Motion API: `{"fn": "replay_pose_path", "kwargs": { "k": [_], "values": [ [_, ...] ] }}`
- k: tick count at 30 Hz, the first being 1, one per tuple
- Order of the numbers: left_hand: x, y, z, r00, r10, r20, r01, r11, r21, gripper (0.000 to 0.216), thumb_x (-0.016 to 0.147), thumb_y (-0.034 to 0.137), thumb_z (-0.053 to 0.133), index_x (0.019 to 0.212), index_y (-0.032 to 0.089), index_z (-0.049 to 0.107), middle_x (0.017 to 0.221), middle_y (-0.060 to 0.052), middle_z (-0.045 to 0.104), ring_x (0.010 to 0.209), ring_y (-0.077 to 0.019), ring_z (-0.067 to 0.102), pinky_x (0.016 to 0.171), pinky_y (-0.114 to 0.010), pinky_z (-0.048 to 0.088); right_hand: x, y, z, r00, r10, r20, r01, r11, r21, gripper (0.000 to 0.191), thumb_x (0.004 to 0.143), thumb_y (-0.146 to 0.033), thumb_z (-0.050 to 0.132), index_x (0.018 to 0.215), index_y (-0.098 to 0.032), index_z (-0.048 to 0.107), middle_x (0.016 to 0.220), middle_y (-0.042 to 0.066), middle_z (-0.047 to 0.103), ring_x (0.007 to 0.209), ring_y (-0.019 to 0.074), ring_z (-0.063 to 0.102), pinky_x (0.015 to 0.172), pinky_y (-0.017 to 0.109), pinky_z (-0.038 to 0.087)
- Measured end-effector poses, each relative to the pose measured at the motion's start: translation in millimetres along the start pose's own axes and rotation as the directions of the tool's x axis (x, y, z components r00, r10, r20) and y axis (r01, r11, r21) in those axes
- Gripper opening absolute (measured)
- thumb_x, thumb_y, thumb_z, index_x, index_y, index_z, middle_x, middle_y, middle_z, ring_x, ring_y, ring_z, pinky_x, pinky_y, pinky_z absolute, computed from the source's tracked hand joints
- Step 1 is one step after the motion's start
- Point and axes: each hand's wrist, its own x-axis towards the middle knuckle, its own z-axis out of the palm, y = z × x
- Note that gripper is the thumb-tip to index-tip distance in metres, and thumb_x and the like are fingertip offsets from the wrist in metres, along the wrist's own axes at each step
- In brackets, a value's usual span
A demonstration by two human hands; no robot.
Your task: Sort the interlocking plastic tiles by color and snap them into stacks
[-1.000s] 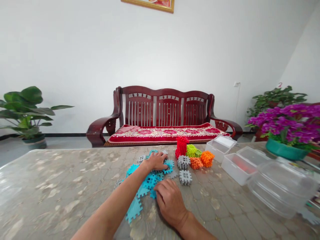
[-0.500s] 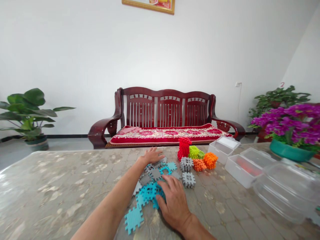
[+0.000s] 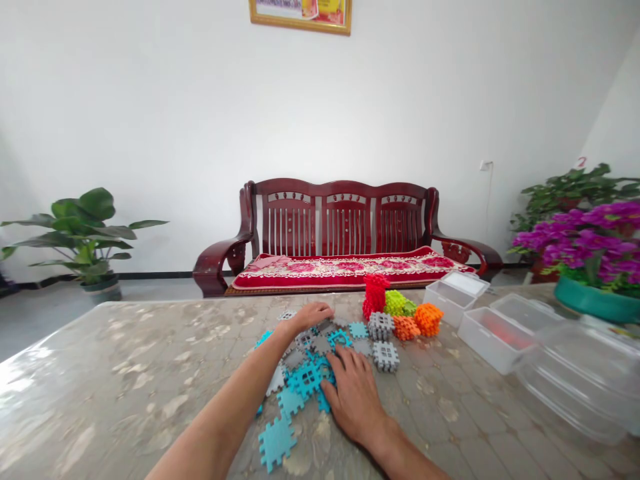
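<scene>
My left hand (image 3: pixel 311 316) reaches over the far side of a spread of interlocking plastic tiles, its fingers stretched to the right and close together. Nothing shows held in it. My right hand (image 3: pixel 354 390) rests open at the near right of the spread, fingers apart and touching the blue tiles (image 3: pixel 306 379). A light blue square tile (image 3: pixel 277 441) lies nearest me. Grey tiles (image 3: pixel 321 345) and a blue frame-shaped tile (image 3: pixel 340 339) lie between the hands. A grey-white tile (image 3: pixel 287 315) and a blue tile (image 3: pixel 263 339) sit beyond and left of my left forearm.
Right of the spread stand grey tile stacks (image 3: pixel 385 357), a red stack (image 3: pixel 375 295), green tiles (image 3: pixel 395 303) and orange stacks (image 3: pixel 429 320). Clear plastic boxes (image 3: pixel 493 347) with lids, one holding something red, are farther right, near a flower pot (image 3: pixel 593 297). A wooden bench (image 3: pixel 345 220) stands behind the table.
My left hand's fingers have drawn together from a spread pose. A grey-white tile and a blue tile now show left of the left arm. The view has shifted slightly left.
</scene>
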Motion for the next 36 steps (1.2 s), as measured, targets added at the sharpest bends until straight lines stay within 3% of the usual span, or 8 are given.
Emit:
{"fn": "replay_pose_path", "kwargs": {
  "k": [9,13,16,18,21,24,28,36],
  "values": [
    [-53.6,4.7,-33.0,1.000,0.008,-0.005,-0.010,0.933,-0.359,0.062,0.095,0.052,0.020,0.123,0.015,0.060,0.123,-0.013,0.067,0.104,-0.0197,0.066,0.085,-0.032,0.052,2.6,1.2,-2.3,1.000,-0.007,0.003,0.007,1.000,-0.013,0.037,0.092,-0.031,0.056,0.127,-0.021,0.060,0.132,0.010,0.060,0.121,0.0284,0.051,0.105,0.047,0.037],
    [-92.8,16.1,-40.4,0.999,0.036,0.036,-0.009,0.825,-0.564,0.055,0.092,0.054,0.038,0.127,0.016,0.058,0.131,-0.014,0.063,0.109,-0.0227,0.066,0.093,-0.036,0.050,3.3,6.0,4.6,1.000,0.003,-0.020,-0.003,1.000,-0.026,0.036,0.092,-0.029,0.055,0.127,-0.019,0.060,0.131,0.012,0.061,0.121,0.0292,0.052,0.106,0.047,0.037],
    [-134.4,22.7,-36.5,0.997,0.079,-0.005,-0.075,0.925,-0.372,0.058,0.088,0.060,0.047,0.133,0.024,0.056,0.138,-0.009,0.060,0.127,-0.0245,0.054,0.109,-0.040,0.041,3.4,10.1,8.4,0.998,0.000,-0.055,-0.001,1.000,-0.018,0.034,0.093,-0.027,0.052,0.124,-0.017,0.060,0.129,0.013,0.061,0.121,0.0278,0.052,0.105,0.045,0.039],
    [-167.7,22.7,-28.2,0.996,0.086,-0.008,-0.087,0.987,-0.135,0.075,0.081,0.066,0.056,0.146,0.032,0.041,0.155,-0.006,0.041,0.142,-0.0272,0.036,0.118,-0.044,0.028,3.5,11.4,8.6,0.997,0.013,-0.076,-0.013,1.000,-0.012,0.032,0.093,-0.026,0.051,0.122,-0.016,0.060,0.126,0.014,0.061,0.119,0.0270,0.052,0.103,0.043,0.040],
    [-215.0,16.0,-7.9,0.999,-0.045,-0.006,0.046,0.974,0.220,0.104,0.060,0.075,0.070,0.150,0.041,0.031,0.162,-0.005,0.028,0.149,-0.0364,0.018,0.120,-0.056,0.015,3.3,10.8,7.4,0.992,0.038,-0.119,-0.041,0.999,-0.019,0.031,0.092,-0.025,0.051,0.121,-0.016,0.060,0.124,0.015,0.060,0.119,0.0276,0.052,0.103,0.043,0.040],
    [-243.5,7.6,14.7,0.978,-0.205,-0.039,0.206,0.926,0.317,0.111,0.054,0.075,0.073,0.151,0.043,0.030,0.163,-0.009,0.025,0.148,-0.0417,0.017,0.117,-0.063,0.012,2.9,9.0,7.8,0.989,0.041,-0.139,-0.048,0.998,-0.050,0.035,0.091,-0.028,0.054,0.123,-0.017,0.059,0.130,0.016,0.058,0.124,0.0301,0.049,0.104,0.046,0.038],
    [-243.4,8.7,32.9,0.950,-0.286,-0.128,0.313,0.888,0.336,0.095,0.069,0.069,0.065,0.152,0.040,0.029,0.163,-0.009,0.022,0.150,-0.0376,0.016,0.118,-0.060,0.016,2.7,7.6,9.0,0.995,0.041,-0.094,-0.050,0.994,-0.098,0.038,0.091,-0.031,0.055,0.126,-0.016,0.058,0.133,0.015,0.058,0.124,0.0305,0.049,0.105,0.046,0.037],
    [-202.7,23.8,47.0,0.910,-0.296,-0.291,0.395,0.835,0.384,0.064,0.087,0.049,0.052,0.148,0.034,0.039,0.159,-0.008,0.034,0.146,-0.0301,0.030,0.117,-0.055,0.023,5.2,6.5,5.7,0.998,0.010,-0.062,-0.013,0.998,-0.053,0.032,0.094,-0.027,0.050,0.124,-0.019,0.060,0.127,0.011,0.062,0.119,0.0252,0.054,0.102,0.041,0.041]
  ]
}}
